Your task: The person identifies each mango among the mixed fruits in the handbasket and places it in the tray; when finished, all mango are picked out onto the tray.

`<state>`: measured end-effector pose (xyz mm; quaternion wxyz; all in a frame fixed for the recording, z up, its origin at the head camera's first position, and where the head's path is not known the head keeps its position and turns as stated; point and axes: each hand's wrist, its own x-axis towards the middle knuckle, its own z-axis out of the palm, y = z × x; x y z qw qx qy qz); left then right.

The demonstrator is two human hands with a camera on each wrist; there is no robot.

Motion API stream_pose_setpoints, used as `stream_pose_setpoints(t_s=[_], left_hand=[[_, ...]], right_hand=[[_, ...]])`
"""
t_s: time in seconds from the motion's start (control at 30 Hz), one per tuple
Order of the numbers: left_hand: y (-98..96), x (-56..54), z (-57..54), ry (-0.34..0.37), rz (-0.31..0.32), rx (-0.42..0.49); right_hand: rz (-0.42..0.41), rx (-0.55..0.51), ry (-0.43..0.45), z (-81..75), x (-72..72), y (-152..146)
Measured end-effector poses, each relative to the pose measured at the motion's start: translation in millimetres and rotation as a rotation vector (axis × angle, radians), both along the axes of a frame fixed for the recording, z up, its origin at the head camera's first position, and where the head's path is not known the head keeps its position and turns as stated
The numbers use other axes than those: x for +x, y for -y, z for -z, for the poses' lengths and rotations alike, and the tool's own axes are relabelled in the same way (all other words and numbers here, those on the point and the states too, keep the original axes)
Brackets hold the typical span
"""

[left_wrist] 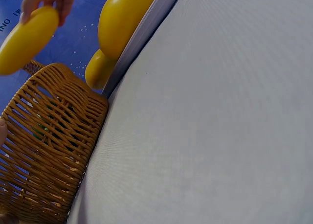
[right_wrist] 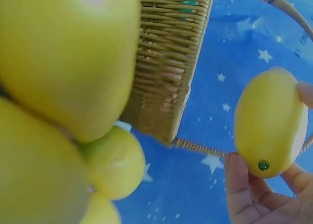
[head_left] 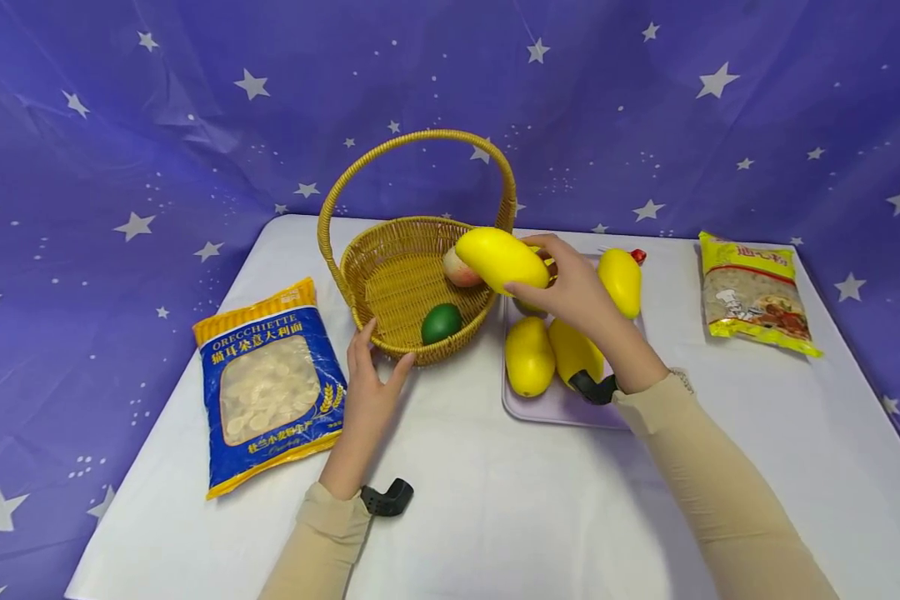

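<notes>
My right hand [head_left: 577, 287] holds a yellow mango [head_left: 501, 258] over the right rim of a wicker basket [head_left: 393, 292]. In the right wrist view, fingers and thumb grip the mango [right_wrist: 271, 121], its green stem end facing the camera. Inside the basket lie a peach [head_left: 461, 268], partly covered by the held mango, and a dark green oval fruit [head_left: 441, 323]. My left hand [head_left: 371, 387] touches the basket's front rim with spread fingers and thumb; only fingertips [left_wrist: 2, 131] show in the left wrist view.
Right of the basket, a lilac tray [head_left: 562, 414] bears several more mangoes [head_left: 529, 357]. A blue pasta bag [head_left: 270, 387] lies on the left, a yellow-edged food packet [head_left: 757, 296] on the right. The basket's tall handle [head_left: 420, 137] arches overhead. Behind the table hangs a starry purple cloth [head_left: 607, 108].
</notes>
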<state>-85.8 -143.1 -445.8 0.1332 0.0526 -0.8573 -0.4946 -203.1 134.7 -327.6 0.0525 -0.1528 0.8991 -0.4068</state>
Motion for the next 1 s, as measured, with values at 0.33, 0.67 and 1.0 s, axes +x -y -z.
stream_pose_setpoints(t_s=[0.33,0.67,1.0], left_hand=[[-0.9,-0.2,0.9,0.0,0.014,0.012],[0.1,-2.3,0.8,-0.011,0.012,0.014],[-1.1,-1.1,-1.0,0.001,0.01,0.017]], right_hand=[[0.17,-0.06,0.03,10.3,26.9,-54.2],[0.338,-0.019,0.047,32.8,50.6,-103.5],[0.448,0.073,0.193,60.0,79.0,-129.4]])
